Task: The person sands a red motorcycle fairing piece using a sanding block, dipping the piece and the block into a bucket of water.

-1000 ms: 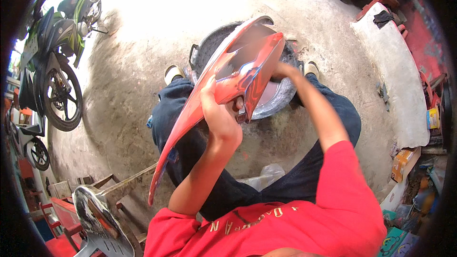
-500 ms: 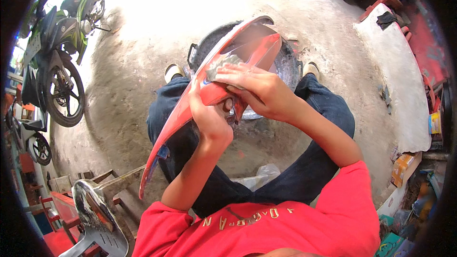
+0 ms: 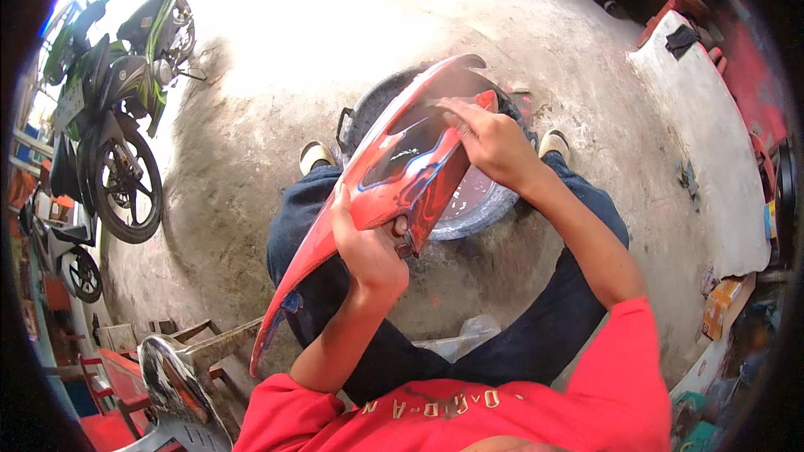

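Note:
A long red motorcycle body panel (image 3: 368, 192) with blue swirls and dark wet-looking patches lies slantwise over my lap, its far end above a black tub (image 3: 356, 121). My left hand (image 3: 368, 255) is wrapped round the panel's near side, thumb on the upper face and fingers curled under the edge. My right hand (image 3: 498, 146) lies over the far part, its fingers together and pressed to the surface. Whatever is beneath those fingers is hidden. Cloudy liquid (image 3: 477, 197) shows in the tub, past the panel's right edge.
Motorcycles (image 3: 126, 134) stand along the left. A grey chair (image 3: 184, 393) is at the lower left, near red chairs. A pale slab (image 3: 703, 142) runs along the right, with a cardboard box (image 3: 722, 305) below it. A clear plastic bag (image 3: 479, 328) lies between my legs.
My right hand has slid away toward the panel's far end, and the grey sheet seen under its fingers no longer shows. The blue swirls are uncovered. My left hand keeps its hold.

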Demonstrator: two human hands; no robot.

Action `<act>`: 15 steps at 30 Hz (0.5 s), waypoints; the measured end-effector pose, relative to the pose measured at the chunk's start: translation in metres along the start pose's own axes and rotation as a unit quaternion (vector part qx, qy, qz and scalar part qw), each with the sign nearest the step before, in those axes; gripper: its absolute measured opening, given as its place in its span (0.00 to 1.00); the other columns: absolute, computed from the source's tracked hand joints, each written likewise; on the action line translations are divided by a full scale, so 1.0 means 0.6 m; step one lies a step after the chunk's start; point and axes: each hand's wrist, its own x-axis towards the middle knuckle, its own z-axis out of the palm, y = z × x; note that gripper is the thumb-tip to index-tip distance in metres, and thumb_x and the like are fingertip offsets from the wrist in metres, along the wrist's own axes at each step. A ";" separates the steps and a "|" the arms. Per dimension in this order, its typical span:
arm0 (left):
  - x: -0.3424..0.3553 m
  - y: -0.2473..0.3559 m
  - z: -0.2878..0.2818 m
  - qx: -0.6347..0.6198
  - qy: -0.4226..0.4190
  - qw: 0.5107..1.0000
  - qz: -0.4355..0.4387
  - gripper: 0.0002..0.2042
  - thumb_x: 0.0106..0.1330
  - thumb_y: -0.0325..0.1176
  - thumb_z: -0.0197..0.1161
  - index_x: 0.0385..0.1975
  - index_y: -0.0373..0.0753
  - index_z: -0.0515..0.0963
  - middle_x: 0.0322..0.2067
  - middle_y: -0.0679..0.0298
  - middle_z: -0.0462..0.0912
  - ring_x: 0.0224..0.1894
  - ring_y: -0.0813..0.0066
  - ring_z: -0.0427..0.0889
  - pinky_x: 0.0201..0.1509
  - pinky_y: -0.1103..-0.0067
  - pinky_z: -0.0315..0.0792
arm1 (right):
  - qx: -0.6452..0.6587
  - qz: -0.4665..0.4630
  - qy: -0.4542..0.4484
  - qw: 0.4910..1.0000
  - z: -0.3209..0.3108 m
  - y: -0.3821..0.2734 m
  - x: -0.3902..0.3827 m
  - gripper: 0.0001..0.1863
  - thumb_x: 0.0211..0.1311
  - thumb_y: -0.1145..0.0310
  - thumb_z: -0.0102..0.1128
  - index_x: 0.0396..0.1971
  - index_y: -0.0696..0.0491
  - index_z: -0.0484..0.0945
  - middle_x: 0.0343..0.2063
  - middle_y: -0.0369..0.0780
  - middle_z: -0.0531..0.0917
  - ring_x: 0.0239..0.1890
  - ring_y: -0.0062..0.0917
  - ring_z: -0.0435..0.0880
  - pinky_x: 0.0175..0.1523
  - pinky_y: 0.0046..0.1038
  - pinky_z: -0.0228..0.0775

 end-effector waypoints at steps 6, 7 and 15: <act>0.003 -0.008 -0.017 -0.073 -0.050 0.995 -0.035 0.24 0.77 0.51 0.42 0.52 0.38 0.77 0.38 0.64 0.86 0.27 0.75 0.77 0.31 0.79 0.69 | 0.005 -0.221 -0.050 0.974 0.012 -0.071 -0.049 0.27 0.57 0.77 0.57 0.60 0.55 0.78 0.56 0.50 0.83 0.59 0.42 0.83 0.65 0.41 0.73; 0.002 -0.005 -0.003 -0.059 -0.009 0.998 -0.016 0.24 0.77 0.50 0.41 0.53 0.39 0.77 0.38 0.64 0.86 0.27 0.75 0.77 0.31 0.79 0.69 | -0.006 -0.182 -0.026 0.983 0.009 -0.039 -0.025 0.25 0.59 0.77 0.55 0.59 0.57 0.78 0.56 0.50 0.83 0.58 0.42 0.83 0.65 0.42 0.74; -0.001 0.006 0.004 -0.027 0.010 0.999 -0.039 0.26 0.77 0.54 0.39 0.49 0.39 0.78 0.29 0.65 0.82 0.21 0.79 0.66 0.24 0.81 0.60 | 0.017 -0.201 -0.044 0.978 0.016 -0.108 -0.051 0.21 0.65 0.75 0.60 0.58 0.53 0.79 0.56 0.48 0.83 0.61 0.39 0.82 0.65 0.40 0.74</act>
